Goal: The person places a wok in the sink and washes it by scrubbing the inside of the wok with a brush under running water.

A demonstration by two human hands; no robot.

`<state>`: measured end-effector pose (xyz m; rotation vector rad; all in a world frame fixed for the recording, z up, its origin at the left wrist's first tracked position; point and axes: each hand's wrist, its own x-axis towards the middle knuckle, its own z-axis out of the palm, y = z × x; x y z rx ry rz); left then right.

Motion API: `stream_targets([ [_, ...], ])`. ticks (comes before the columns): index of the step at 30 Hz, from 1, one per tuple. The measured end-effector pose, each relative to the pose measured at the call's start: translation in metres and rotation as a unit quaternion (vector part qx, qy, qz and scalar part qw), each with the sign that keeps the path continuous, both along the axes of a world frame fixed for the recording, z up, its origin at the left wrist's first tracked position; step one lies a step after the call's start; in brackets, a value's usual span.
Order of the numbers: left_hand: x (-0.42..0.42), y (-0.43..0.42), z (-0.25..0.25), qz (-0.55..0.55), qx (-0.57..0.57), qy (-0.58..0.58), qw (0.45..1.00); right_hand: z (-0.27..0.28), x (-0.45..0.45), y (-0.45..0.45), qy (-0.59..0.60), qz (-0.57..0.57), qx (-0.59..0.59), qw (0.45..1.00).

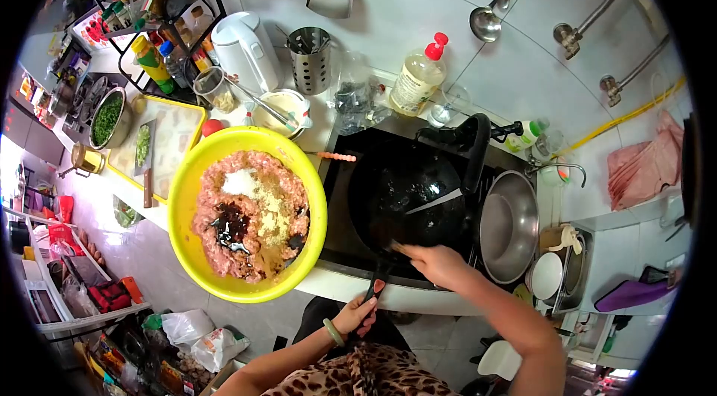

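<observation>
My left hand (357, 317) is wrapped around the handle (380, 276) of a black wok (377, 187). The wok's inside looks wet and shiny, and the wok sits on the dark stove. Over its near rim reaches my right hand (435, 264), fingers closed, with a small brownish thing at their tips, too blurred to name. To the left, a large yellow basin (317, 246) holds ground meat (213, 246) topped with white powder, yellowish minced bits and dark sauce. A black curved handle or hose (476, 153) arches over the wok's far right side.
A steel bowl (509, 228) stands right of the wok, near a faucet (573, 168). Behind are a soap bottle (418, 82), a perforated utensil holder (310, 67) and a white kettle (244, 52). Farther left, a knife (147, 179) lies on a yellow-edged cutting board (173, 127).
</observation>
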<state>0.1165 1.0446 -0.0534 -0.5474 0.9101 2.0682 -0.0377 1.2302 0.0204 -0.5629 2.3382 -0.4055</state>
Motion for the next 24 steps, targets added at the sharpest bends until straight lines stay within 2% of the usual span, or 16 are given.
stream_targets([
  [3,0.000,0.000,0.004,-0.002,-0.007,-0.028,1.000,-0.039,-0.032,-0.013,0.091,-0.033,0.084,0.992],
  [6,0.003,-0.006,-0.003,0.007,0.000,-0.007,1.000,-0.035,-0.043,0.015,0.118,-0.074,0.183,0.973],
  [7,0.001,-0.007,-0.003,0.004,0.005,-0.008,1.000,-0.033,-0.033,0.024,0.122,-0.073,0.162,0.977],
  [10,0.001,-0.006,-0.006,-0.002,-0.001,-0.001,1.000,-0.012,-0.002,0.006,0.005,-0.009,0.159,0.987],
  [11,0.001,-0.005,-0.007,-0.010,-0.013,0.002,1.000,-0.009,0.003,-0.012,-0.003,-0.037,0.136,0.990],
  [12,0.000,-0.005,-0.006,-0.009,-0.013,0.002,1.000,-0.034,0.003,-0.010,0.041,-0.048,0.065,0.996],
  [14,-0.001,-0.008,-0.005,-0.010,-0.005,-0.009,1.000,-0.040,-0.024,-0.017,0.095,-0.048,0.134,0.985],
  [15,-0.001,-0.009,-0.006,-0.010,-0.008,-0.008,1.000,-0.054,-0.040,-0.007,0.090,-0.061,0.208,0.972],
  [18,0.000,-0.006,-0.006,0.002,0.008,-0.011,1.000,-0.039,-0.036,0.022,0.075,-0.063,0.193,0.976],
  [20,-0.002,-0.009,-0.001,-0.007,0.011,-0.016,1.000,-0.016,-0.014,0.007,0.010,-0.006,0.206,0.979],
  [22,0.000,-0.008,-0.007,0.005,0.014,-0.009,1.000,-0.033,-0.002,-0.004,0.021,-0.057,0.090,0.994],
  [24,0.001,-0.009,-0.012,0.007,0.006,-0.012,1.000,-0.047,-0.028,-0.005,0.048,-0.067,0.151,0.985],
])
